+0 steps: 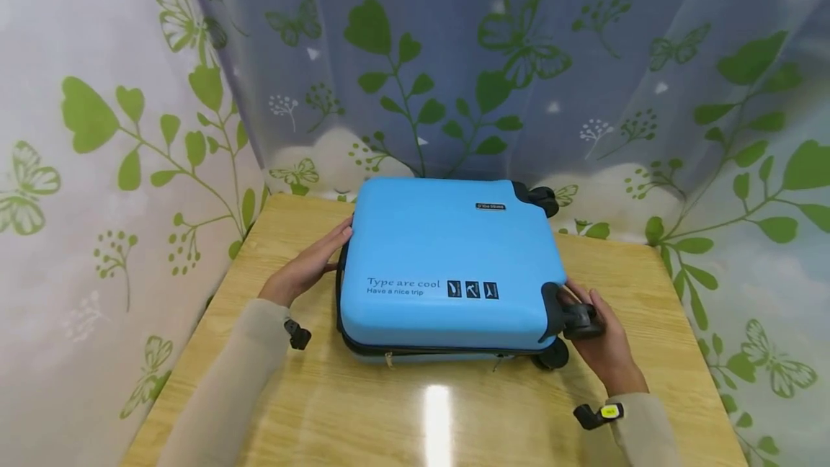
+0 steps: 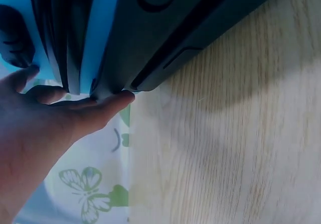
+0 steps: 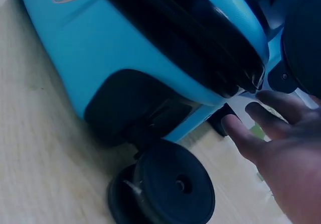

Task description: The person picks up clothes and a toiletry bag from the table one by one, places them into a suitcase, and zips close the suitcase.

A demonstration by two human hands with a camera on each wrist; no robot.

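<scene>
A light blue hard-shell suitcase (image 1: 447, 236) lies flat on the wooden table, its lettered face up and its wheels toward the right. Against its left end, my left hand (image 1: 308, 265) rests with the fingers spread. In the left wrist view those fingertips (image 2: 123, 101) touch the dark end panel and the edges beside the black seam. At the wheel end is my right hand (image 1: 606, 344), reaching behind a black wheel (image 1: 583, 321). The right wrist view shows its fingers (image 3: 241, 133) extended toward the black zipper seam (image 3: 190, 38), right at the shell's end.
Another black wheel (image 1: 551, 353) sits low at the front right corner, and one more (image 1: 545, 200) at the back right. Metal zipper pulls (image 1: 389, 359) hang along the front seam. Leaf-and-butterfly curtains (image 1: 402, 56) enclose the wooden table (image 1: 350, 416) behind and at both sides.
</scene>
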